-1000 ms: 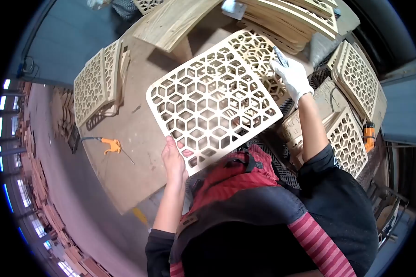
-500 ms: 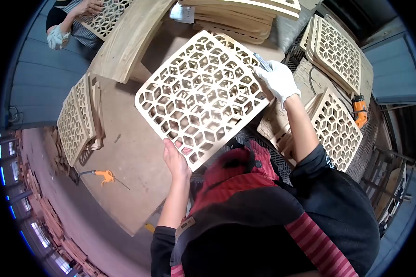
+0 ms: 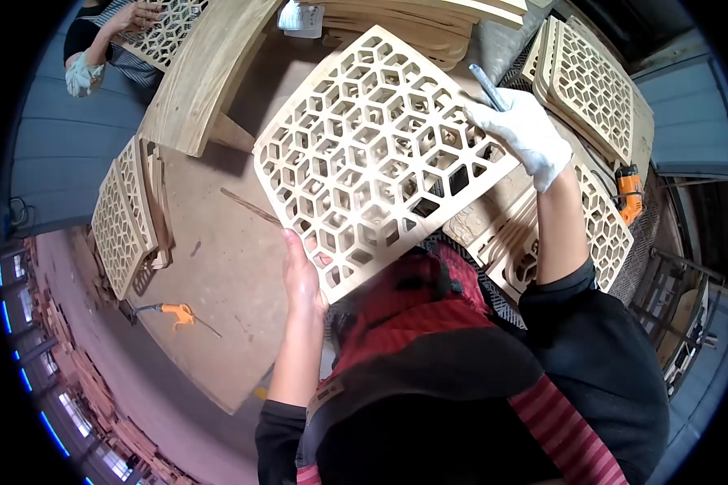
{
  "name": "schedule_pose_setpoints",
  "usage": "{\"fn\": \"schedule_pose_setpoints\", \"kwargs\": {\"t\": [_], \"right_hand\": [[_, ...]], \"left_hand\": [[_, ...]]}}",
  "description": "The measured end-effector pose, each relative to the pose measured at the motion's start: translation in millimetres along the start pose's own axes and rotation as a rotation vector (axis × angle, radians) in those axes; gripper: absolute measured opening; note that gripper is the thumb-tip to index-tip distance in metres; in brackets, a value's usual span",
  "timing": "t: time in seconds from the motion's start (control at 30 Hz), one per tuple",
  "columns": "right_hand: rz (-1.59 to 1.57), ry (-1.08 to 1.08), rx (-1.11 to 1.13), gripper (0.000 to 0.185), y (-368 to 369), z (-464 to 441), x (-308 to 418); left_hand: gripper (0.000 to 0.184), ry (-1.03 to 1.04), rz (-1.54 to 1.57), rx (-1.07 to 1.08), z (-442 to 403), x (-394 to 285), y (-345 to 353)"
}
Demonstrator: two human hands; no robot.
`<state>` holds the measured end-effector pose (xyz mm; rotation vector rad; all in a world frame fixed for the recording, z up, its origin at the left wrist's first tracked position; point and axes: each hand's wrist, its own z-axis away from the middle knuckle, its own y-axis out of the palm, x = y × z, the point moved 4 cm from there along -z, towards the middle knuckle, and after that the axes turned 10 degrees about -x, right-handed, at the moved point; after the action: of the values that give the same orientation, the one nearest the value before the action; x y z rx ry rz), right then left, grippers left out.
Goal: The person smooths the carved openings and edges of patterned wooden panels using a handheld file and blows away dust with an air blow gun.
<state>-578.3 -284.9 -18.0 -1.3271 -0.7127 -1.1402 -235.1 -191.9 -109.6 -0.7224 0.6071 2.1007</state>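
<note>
A pale wooden lattice panel (image 3: pixel 372 153) with rounded corners is held up, tilted, over the table (image 3: pixel 210 323). My bare left hand (image 3: pixel 302 267) grips its lower left corner, thumb on the near edge and fingers behind. My right hand (image 3: pixel 526 133), in a white glove, is at the panel's right edge and has a grey-blue pen-like tool (image 3: pixel 490 87) between thumb and fingers. Whether the gloved fingers also grip the panel is hard to tell. Through the openings of the panel, more lattice shows behind it.
Lattice panels (image 3: pixel 121 218) lean at the left, near an orange air gun (image 3: pixel 182 314). Curved boards (image 3: pixel 210 73) stand at the back. At the right are stacked panels (image 3: pixel 590 89) and an orange drill (image 3: pixel 629 194). Another person's hand (image 3: pixel 133 16) touches a panel at upper left.
The held panel has risen and tilted. My right hand has moved rightward with the tool. The view has swung, bringing the other person into sight at upper left.
</note>
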Motion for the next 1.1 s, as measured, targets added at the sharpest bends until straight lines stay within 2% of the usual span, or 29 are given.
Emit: {"fn": "schedule_pose_setpoints", "kwargs": {"t": [0.07, 0.2, 0.3, 0.43, 0.53, 0.57, 0.67, 0.7, 0.8, 0.83, 0.93, 0.97, 1.1], "right_hand": [[0.015, 0.081, -0.031, 0.045, -0.1, 0.1, 3.3], [-0.083, 0.033, -0.068, 0.044, 4.4, 4.6, 5.8], [0.057, -0.018, -0.055, 0.044, 3.5, 6.9, 14.6], [-0.124, 0.012, -0.058, 0.044, 7.3, 18.4, 23.0], [-0.085, -0.088, -0.062, 0.046, 8.7, 20.6, 30.1], [-0.052, 0.013, -0.078, 0.048, 7.8, 26.1, 32.6], [-0.059, -0.119, -0.071, 0.049, 10.7, 28.6, 32.4], [-0.074, -0.103, -0.049, 0.051, 10.3, 34.2, 42.3], [-0.048, -0.057, -0.043, 0.049, 12.7, 37.8, 39.2], [-0.037, -0.143, -0.082, 0.046, 12.8, 39.1, 41.3], [-0.094, -0.176, -0.12, 0.044, 16.6, 45.3, 51.8], [-0.041, -0.069, -0.101, 0.045, 15.5, 43.3, 44.1], [-0.087, -0.141, -0.103, 0.042, 17.0, 46.9, 44.9]], "left_hand": [[0.057, -0.02, 0.014, -0.015, 1.5, -4.3, 2.1], [0.071, -0.074, -0.018, 0.104, -13.7, -2.2, -17.7], [0.068, -0.072, 0.013, 0.12, -16.4, -1.1, -21.3], [0.06, -0.046, 0.051, 0.054, -5.3, -3.3, -12.2], [0.061, -0.034, 0.05, 0.072, -9.2, -0.3, -18.8], [0.062, -0.03, 0.051, 0.075, -7.0, -1.3, -18.2], [0.064, -0.022, 0.065, 0.086, -2.7, -2.9, -17.6], [0.065, -0.021, 0.071, 0.091, -1.7, -3.0, -18.2], [0.066, -0.028, 0.09, 0.116, -8.2, 4.3, -25.4], [0.066, -0.042, 0.097, 0.121, -8.3, 5.2, -26.7], [0.067, -0.014, 0.086, 0.116, -11.1, 7.9, -32.2], [0.067, -0.006, 0.078, 0.12, -13.1, 9.6, -34.1], [0.067, 0.019, 0.093, 0.132, -4.2, 7.6, -31.6]]}}
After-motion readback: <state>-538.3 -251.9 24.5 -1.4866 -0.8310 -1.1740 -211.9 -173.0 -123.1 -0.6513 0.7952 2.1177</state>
